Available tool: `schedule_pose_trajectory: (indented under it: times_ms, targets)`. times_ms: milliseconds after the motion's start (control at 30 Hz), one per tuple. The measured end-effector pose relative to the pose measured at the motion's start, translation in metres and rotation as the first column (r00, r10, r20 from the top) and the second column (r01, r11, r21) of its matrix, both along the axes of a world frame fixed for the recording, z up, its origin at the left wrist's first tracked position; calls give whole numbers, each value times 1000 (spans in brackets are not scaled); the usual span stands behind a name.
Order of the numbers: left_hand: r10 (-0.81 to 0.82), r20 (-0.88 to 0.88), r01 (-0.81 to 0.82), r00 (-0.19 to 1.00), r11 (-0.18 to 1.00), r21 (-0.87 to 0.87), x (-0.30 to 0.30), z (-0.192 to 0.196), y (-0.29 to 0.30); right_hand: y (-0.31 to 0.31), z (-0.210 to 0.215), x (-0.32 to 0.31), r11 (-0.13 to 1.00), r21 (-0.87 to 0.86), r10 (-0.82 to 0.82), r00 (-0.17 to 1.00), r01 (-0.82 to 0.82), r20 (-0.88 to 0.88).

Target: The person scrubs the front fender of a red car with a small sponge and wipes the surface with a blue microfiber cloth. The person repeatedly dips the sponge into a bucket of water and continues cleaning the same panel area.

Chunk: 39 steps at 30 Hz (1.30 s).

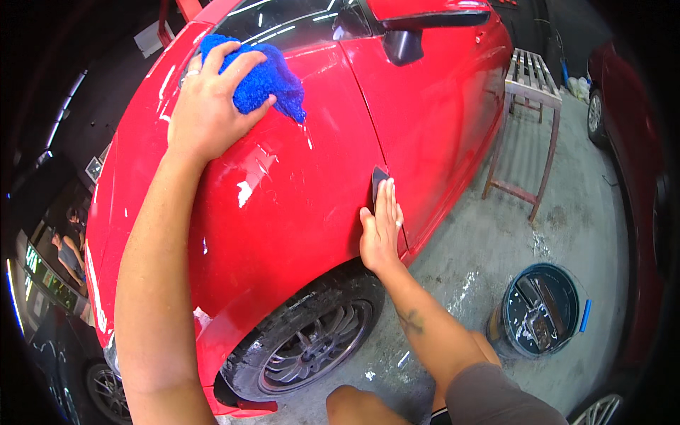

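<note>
Water runs down the red car's front fender (283, 205) below a bunched blue microfiber cloth (265, 81). My left hand (212, 106) grips that cloth against the top of the fender, close to the windshield's lower corner. Lower down, beside the gap between fender and door, my right hand (381, 227) presses a dark grey sheet of sandpaper (378, 180) flat to the panel. Its fingers lie straight over the sheet and cover most of it. The front wheel (315, 350) sits below my right hand.
A dark bucket (504, 322) with a blue handle grip holds water and dark pieces, on the wet grey floor at right. Behind it stands a slatted metal bench (535, 92). A dark red car (637, 177) lines the right edge. Two people (69, 251) are far left.
</note>
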<state>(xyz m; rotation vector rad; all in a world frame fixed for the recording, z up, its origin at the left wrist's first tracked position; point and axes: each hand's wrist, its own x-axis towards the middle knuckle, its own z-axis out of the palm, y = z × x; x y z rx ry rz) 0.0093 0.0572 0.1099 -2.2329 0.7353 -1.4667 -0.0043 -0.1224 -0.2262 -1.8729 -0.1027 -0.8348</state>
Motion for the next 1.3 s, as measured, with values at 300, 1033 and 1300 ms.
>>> schedule_pose_trajectory:
  times_ms: [300, 1033, 1300]
  targets:
    - [-75, 37, 76, 997, 997, -18, 5, -1, 2, -6, -16, -14, 991, -135, -12, 999, 5, -46]
    - [-27, -25, 25, 999, 999, -42, 3, -6, -12, 1, -16, -3, 998, 58, -18, 991, 11, 131]
    - [-1, 5, 1, 1000, 1000, 5, 2, 0, -3, 20, -17, -16, 998, 48, 24, 994, -30, 110]
